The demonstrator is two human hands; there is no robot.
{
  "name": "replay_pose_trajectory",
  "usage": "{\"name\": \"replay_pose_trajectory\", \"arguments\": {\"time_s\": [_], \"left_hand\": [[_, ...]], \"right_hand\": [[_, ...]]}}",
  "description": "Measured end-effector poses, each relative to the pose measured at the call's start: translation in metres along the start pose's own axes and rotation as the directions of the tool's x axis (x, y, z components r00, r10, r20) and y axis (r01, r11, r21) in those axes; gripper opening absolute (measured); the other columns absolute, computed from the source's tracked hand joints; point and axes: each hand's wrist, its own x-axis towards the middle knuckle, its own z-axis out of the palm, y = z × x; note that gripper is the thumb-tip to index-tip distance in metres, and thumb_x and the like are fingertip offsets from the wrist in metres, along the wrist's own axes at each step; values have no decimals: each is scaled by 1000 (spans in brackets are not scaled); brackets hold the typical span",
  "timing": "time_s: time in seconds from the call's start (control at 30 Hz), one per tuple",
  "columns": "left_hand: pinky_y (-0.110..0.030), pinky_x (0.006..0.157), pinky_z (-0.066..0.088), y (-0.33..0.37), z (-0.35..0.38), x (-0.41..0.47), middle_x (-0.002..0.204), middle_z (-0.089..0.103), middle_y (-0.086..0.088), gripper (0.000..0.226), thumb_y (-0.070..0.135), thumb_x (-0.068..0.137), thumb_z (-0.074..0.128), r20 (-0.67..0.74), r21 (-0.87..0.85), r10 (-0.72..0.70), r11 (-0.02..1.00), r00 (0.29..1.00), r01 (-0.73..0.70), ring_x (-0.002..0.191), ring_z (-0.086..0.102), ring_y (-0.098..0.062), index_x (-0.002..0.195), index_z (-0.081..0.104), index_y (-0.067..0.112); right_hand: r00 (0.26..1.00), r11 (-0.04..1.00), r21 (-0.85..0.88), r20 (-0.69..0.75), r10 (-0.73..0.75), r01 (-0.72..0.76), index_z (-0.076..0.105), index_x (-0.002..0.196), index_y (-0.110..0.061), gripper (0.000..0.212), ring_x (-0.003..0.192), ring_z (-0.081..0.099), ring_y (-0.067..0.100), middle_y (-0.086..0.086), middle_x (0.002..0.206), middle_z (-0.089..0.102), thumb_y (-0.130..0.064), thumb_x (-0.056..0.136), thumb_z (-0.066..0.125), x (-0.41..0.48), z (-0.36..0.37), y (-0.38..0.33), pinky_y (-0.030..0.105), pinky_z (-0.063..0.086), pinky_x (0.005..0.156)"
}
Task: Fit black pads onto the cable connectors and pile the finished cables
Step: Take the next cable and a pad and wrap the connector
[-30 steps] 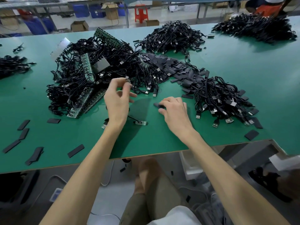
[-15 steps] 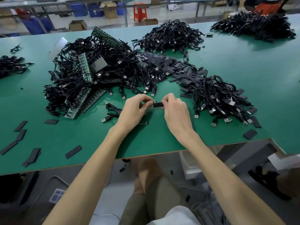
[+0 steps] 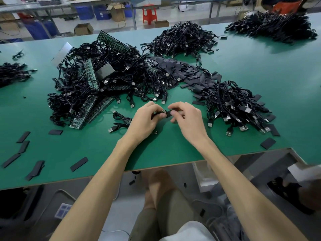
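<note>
My left hand (image 3: pixel 145 120) pinches the connector end of a black cable (image 3: pixel 121 120), whose coil and USB plug trail left on the green table (image 3: pixel 173 152). My right hand (image 3: pixel 186 117) pinches a black pad (image 3: pixel 168 112) against that connector between the two hands. A big tangle of cables with green circuit strips (image 3: pixel 97 84) lies behind my left hand. A heap of black pads (image 3: pixel 184 73) spreads behind the hands. Another cable pile (image 3: pixel 234 105) lies to the right.
Loose black pads (image 3: pixel 79 164) lie scattered at the front left, and one (image 3: pixel 268 143) near the front right edge. More cable heaps (image 3: pixel 184 39) sit farther back. A person in orange (image 3: pixel 286 6) works at the far right. The table's front edge runs below my wrists.
My left hand came down from the cable tangle and met my right hand. Both now pinch the connector and pad together, slightly raised off the table.
</note>
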Motion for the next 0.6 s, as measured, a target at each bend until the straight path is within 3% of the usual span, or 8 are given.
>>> {"name": "replay_pose_trajectory", "arguments": {"time_s": [0.1, 0.23, 0.43, 0.53, 0.6], "left_hand": [[-23, 74, 41, -1, 1, 0, 91, 61, -2, 8, 15, 96, 69, -6, 5, -10, 1000, 1000, 10, 81, 53, -14, 94, 70, 7], [-22, 73, 38, 0, 2, 1, 90, 59, -3, 8, 9, 98, 64, 10, -15, -51, 999, 999, 52, 81, 50, -13, 90, 66, 7], [-13, 75, 41, 1, 3, 0, 96, 60, -8, 20, 11, 105, 53, -7, -25, -75, 997, 997, 75, 83, 51, -7, 108, 70, 2], [-38, 84, 52, 1, 4, -1, 97, 56, -7, 24, 14, 106, 51, -7, 62, -42, 997, 999, 42, 88, 58, -18, 116, 69, 1], [-47, 81, 52, 2, 4, -3, 98, 55, -8, 23, 13, 105, 52, 1, 126, -5, 992, 1000, 5, 90, 61, -27, 117, 68, 1]], "right_hand": [[995, 991, -111, 62, -72, 78, 72, 114, -17, 19, 79, 61, 4, -2, 103, 60, -11, 96, 69, -3, 2, -1, 24, 49, 81], [994, 962, -253, 69, -88, 103, 71, 119, -14, 23, 91, 62, 25, 3, 105, 60, -22, 98, 68, -6, 3, -5, 44, 52, 85], [994, 917, -383, 40, -107, 114, 72, 120, -11, 28, 95, 60, 29, 7, 104, 61, -31, 102, 62, -8, 6, -8, 43, 50, 84], [994, 921, -379, -11, -107, 94, 73, 119, -11, 27, 94, 61, 29, 8, 101, 62, -28, 102, 62, -8, 5, -7, 42, 51, 82], [994, 933, -349, -35, -104, 86, 74, 118, -10, 25, 92, 61, 28, 9, 100, 62, -26, 101, 64, -8, 4, -7, 42, 52, 81]]}}
